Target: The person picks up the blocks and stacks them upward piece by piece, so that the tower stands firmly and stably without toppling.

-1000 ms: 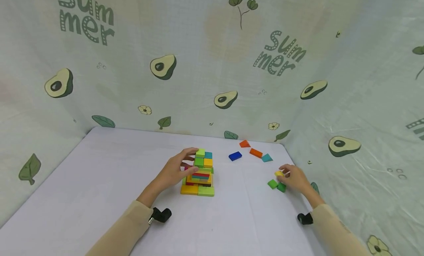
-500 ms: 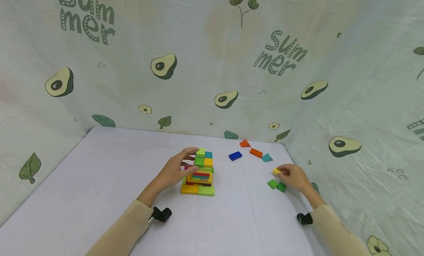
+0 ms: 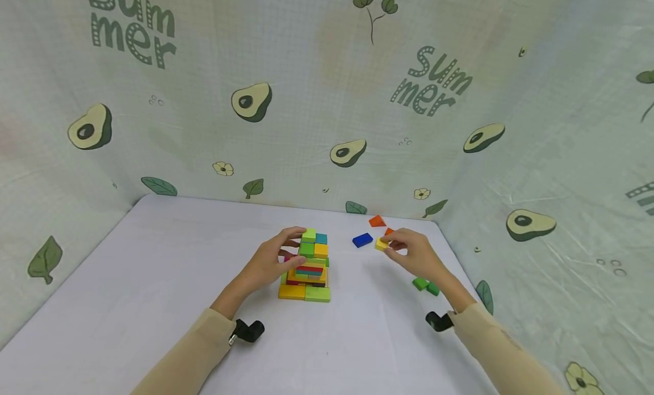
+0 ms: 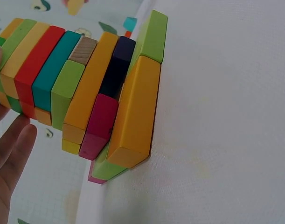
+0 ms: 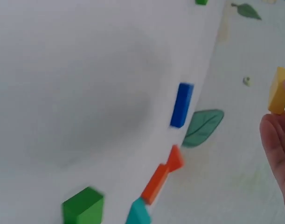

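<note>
A tower of colourful wooden blocks (image 3: pixel 318 294) stands left of the table's middle, with a light green block (image 3: pixel 309 235) and a teal block (image 3: pixel 321 238) on top. My left hand (image 3: pixel 271 263) holds the tower's upper left side, thumb in front and fingers behind. In the left wrist view the layers (image 4: pixel 135 112) run sideways, the wide base at the right. My right hand (image 3: pixel 416 253) pinches a small yellow block (image 3: pixel 381 244) above the table, right of the tower. The right wrist view shows this yellow block (image 5: pixel 278 91) between thumb and fingers.
A blue block (image 3: pixel 363 240) lies between the tower and right hand. Behind that hand are an orange-red triangle (image 3: pixel 377 221) and a partly hidden orange block (image 3: pixel 389 231); a teal triangle (image 5: pixel 138 213) lies nearby. Two green blocks (image 3: pixel 420 284) lie near the right edge.
My right hand has lifted the yellow block from beside the green ones and carried it left and away from me, over towards the blue block. The left hand stays at the tower.
</note>
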`<state>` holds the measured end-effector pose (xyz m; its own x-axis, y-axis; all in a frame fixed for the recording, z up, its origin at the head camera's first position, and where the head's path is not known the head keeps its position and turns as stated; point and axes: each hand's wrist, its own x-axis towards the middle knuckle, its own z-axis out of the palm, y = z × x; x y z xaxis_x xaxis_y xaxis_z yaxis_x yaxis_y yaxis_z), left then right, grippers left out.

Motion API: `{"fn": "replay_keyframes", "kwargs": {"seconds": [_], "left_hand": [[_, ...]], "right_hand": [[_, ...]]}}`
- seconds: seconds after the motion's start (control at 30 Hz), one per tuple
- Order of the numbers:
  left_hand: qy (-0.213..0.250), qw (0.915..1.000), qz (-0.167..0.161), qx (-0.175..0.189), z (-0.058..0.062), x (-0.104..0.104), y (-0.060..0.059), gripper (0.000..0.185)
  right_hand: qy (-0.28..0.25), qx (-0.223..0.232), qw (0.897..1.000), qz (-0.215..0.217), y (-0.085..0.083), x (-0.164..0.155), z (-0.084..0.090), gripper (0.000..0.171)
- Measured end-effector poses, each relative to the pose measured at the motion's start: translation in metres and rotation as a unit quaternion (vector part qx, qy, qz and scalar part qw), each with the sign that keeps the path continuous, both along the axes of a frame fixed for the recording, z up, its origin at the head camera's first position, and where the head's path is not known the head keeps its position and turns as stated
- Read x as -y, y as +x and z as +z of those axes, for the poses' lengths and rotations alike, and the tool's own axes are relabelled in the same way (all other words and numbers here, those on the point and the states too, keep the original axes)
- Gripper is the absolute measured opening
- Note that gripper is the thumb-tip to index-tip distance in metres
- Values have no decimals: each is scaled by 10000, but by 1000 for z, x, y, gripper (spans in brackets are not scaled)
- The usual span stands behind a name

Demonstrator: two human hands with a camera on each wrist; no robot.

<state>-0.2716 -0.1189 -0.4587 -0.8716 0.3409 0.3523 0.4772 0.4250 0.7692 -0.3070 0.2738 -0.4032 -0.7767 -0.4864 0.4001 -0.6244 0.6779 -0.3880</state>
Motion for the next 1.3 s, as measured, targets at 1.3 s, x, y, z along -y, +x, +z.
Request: {"fn": "replay_keyframes", "kwargs": {"seconds": [1.3], "left_hand": [[13, 9999, -91, -80, 0, 0, 0, 70]], "right_hand": [[-194, 702, 9921, 1020, 1, 129, 27, 23]]}}
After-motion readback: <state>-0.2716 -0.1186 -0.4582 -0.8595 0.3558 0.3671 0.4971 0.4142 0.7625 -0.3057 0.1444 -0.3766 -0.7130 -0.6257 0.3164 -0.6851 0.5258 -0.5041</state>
